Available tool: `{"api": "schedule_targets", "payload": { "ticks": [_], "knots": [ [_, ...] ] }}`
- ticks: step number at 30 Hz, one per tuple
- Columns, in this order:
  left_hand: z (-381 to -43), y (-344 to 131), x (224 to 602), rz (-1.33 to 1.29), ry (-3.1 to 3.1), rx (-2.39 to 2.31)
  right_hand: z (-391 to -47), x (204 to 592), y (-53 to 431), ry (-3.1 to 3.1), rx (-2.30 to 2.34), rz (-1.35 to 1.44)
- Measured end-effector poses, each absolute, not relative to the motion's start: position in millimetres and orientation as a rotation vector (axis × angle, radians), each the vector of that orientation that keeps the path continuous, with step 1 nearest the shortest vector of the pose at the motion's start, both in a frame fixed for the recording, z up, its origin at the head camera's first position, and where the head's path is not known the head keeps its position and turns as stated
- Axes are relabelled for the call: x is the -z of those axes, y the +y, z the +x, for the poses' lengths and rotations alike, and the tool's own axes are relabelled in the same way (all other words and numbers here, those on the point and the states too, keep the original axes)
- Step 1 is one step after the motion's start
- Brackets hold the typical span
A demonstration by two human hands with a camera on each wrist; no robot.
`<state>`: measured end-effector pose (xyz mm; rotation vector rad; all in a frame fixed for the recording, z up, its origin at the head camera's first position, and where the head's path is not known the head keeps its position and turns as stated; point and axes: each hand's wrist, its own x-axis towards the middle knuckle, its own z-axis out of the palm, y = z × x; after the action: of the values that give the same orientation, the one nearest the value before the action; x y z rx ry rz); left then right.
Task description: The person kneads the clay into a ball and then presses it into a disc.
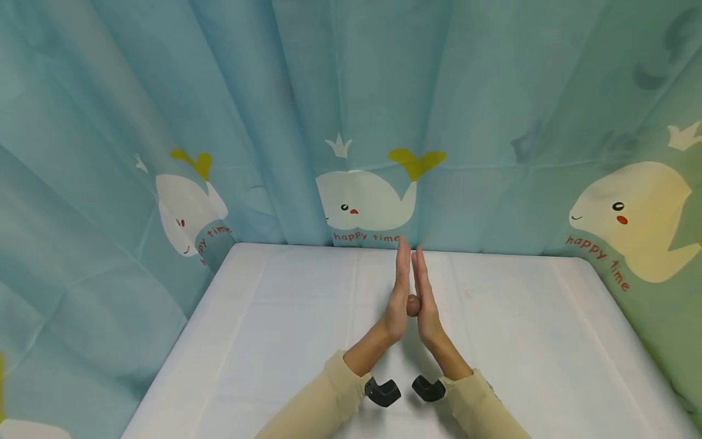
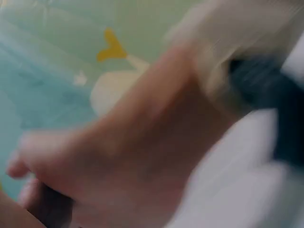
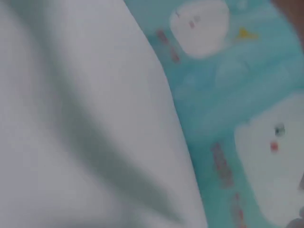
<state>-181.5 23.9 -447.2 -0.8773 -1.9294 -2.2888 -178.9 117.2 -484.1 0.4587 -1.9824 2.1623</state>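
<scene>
My left hand [image 1: 398, 302] and right hand [image 1: 426, 303] stand upright over the white table, palms facing, with fingers straight and pointing away from me. Between the lower palms sits a small round reddish-brown ball [image 1: 414, 305], touched on both sides. The fingertips lie close together; whether they touch is hard to tell. In the left wrist view, a blurred hand and wrist fill the middle, with a dark brown patch [image 2: 54, 206] below, perhaps the ball. The right wrist view misses the ball, showing mostly table and curtain.
A white-covered table [image 1: 296, 317] lies under the hands. Behind and beside it hangs a blue-green curtain [image 1: 373, 73] printed with whales. Black wrist cameras, the left one [image 1: 382, 392] and the right one [image 1: 428, 388], stick out inward from the beige sleeves.
</scene>
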Motion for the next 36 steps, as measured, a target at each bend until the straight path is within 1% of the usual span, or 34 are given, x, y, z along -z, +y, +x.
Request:
{"api": "schedule_targets", "payload": {
  "ticks": [2,5,9,12,14,18,22,25,28,32,36],
  "knots": [
    [-191.7,22.8,449.1,-0.834,-1.934,2.26,-168.9,483.7,109.1,-1.969,-2.142,0.501],
    [-200.4,23.9,460.4,-0.772,-1.968,2.295,-160.7,472.6,102.3,-1.966,-2.06,0.517],
    [-189.7,28.4,473.0,-0.763,-2.033,2.344,-174.7,460.1,112.4,-2.017,-1.955,0.475],
    [-180.0,30.6,469.8,-0.776,-2.035,2.348,-192.7,465.2,125.8,-2.039,-1.985,0.452],
    [-179.3,29.8,465.3,-0.779,-2.023,2.35,-197.7,472.5,128.5,-2.049,-2.033,0.434],
    [-191.6,26.0,459.2,-0.723,-2.003,2.346,-187.0,483.0,117.5,-2.072,-2.054,0.459],
    [-209.1,25.5,465.7,-0.62,-2.031,2.324,-172.9,475.2,106.3,-2.119,-2.011,0.463],
    [-208.0,29.4,476.0,-0.612,-2.084,2.331,-174.9,463.1,108.9,-2.136,-1.918,0.464],
    [-195.9,34.6,480.8,-0.618,-2.082,2.388,-187.7,455.7,119.1,-2.151,-1.841,0.462],
    [-184.8,38.3,470.2,-0.637,-1.987,2.425,-205.4,464.7,132.9,-2.149,-1.934,0.437],
    [-188.4,35.0,452.6,-0.718,-1.972,2.334,-203.6,479.4,131.1,-2.093,-2.056,0.46]
  ]
}}
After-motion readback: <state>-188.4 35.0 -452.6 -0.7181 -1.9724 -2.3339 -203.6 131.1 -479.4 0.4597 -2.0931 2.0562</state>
